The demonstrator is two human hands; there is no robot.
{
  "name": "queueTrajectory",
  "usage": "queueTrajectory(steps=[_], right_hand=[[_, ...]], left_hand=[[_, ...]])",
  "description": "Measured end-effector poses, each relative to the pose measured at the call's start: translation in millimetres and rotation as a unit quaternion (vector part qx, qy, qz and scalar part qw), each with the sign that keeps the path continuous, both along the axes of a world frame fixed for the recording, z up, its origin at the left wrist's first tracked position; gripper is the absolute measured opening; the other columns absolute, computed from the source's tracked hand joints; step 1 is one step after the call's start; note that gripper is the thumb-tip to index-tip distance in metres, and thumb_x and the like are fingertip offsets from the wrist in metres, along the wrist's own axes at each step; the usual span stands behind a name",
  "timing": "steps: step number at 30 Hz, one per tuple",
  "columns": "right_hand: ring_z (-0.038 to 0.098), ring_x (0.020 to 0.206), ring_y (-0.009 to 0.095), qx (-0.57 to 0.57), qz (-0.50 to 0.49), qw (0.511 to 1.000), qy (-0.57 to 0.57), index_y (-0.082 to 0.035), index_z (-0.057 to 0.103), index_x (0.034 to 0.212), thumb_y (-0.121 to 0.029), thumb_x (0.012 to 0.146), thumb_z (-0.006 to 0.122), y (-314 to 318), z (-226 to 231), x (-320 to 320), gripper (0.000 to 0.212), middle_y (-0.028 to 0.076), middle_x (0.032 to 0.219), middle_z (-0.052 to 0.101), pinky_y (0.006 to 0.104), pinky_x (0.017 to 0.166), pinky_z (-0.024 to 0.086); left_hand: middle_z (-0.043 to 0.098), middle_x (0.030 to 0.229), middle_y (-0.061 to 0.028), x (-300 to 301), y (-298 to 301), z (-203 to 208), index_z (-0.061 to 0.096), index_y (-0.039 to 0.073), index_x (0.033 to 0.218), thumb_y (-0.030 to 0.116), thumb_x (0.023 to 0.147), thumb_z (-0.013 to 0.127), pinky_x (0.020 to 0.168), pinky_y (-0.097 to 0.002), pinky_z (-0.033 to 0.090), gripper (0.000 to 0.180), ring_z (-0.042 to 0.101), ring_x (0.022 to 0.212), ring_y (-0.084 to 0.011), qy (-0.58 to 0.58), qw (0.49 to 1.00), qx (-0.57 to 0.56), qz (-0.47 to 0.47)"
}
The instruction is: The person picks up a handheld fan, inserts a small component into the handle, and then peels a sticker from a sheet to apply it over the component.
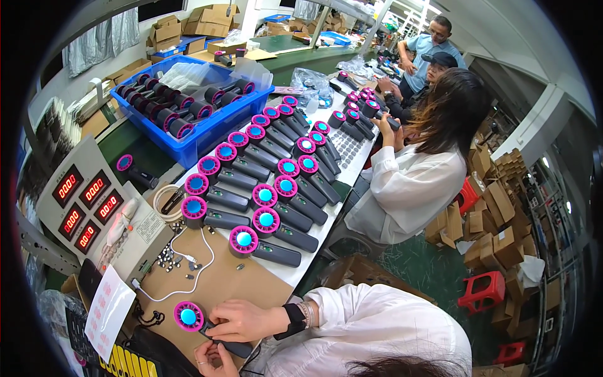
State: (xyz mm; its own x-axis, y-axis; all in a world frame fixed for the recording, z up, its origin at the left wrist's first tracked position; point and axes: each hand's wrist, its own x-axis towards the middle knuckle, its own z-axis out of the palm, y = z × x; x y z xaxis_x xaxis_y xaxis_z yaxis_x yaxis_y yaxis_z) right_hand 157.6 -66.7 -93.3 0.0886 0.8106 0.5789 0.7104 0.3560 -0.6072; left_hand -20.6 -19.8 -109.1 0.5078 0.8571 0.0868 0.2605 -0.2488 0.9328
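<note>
A handheld fan [188, 316] with a pink ring, a blue centre and a dark grey handle lies on brown cardboard [251, 276] at the table's near end. Over its handle is my right hand [239, 319], fingers closed on it, a dark watch at the wrist. My left hand [215, 360], lower down, has bent fingers against the near side of the same handle; whether a small part sits between them I cannot make out. Beyond my hands lie small dark parts [168, 259] and a white cable [210, 254]. Rows of similar fans [265, 220] stretch away up the table.
At the left stands a meter box [94, 201] with red digit displays, a printed sheet [108, 308] in front of it. Farther back, a blue bin [188, 147] holds more fans. Co-workers [414, 176] work along the table's right side. A red stool [483, 292] stands beyond, near cardboard boxes.
</note>
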Motion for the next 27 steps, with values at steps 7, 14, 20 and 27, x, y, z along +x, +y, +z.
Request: queueTrajectory(steps=[7,14,20,27], right_hand=[[0.053,0.072,0.021,0.026,-0.015,0.999,-0.031,-0.009,0.065,0.083,-0.018,0.077,0.067,1,2,-3,0.010,0.006,0.084,0.050,0.0351,0.061,0.041],[0.054,0.075,0.022,-0.044,-0.021,0.993,0.111,-0.008,0.063,0.081,-0.015,0.076,0.069,3,3,-10,0.010,0.006,0.086,0.049,0.0340,0.067,0.045],[0.054,0.079,0.022,-0.081,-0.013,0.978,0.189,-0.007,0.062,0.083,-0.012,0.076,0.068,0,-3,-8,0.010,0.006,0.089,0.048,0.0326,0.071,0.045],[0.052,0.083,0.020,-0.136,0.016,0.943,0.302,-0.005,0.053,0.101,-0.012,0.076,0.067,5,-4,-16,0.029,0.007,0.093,0.048,0.0320,0.072,0.045]], left_hand=[[0.061,0.085,-0.0047,0,-1,3,0.057,-0.002,0.103,0.005,0.087,0.064,0.064,-0.0209,0.047,0.018,0.057,0.072,-0.0102,0.008,1.000,0.004,-0.001],[0.055,0.081,-0.0055,2,4,-28,0.059,0.000,0.093,0.002,0.078,0.068,0.057,-0.0226,0.042,0.018,0.052,0.066,-0.0130,-0.059,0.997,0.016,0.037],[0.061,0.084,-0.0041,2,0,-1,0.057,-0.001,0.103,0.006,0.087,0.064,0.064,-0.0206,0.046,0.019,0.057,0.071,-0.0096,0.003,1.000,-0.014,0.003],[0.061,0.085,-0.0046,-8,-1,-7,0.057,-0.001,0.106,0.007,0.088,0.063,0.065,-0.0208,0.047,0.021,0.057,0.072,-0.0096,0.021,1.000,-0.015,0.011]])
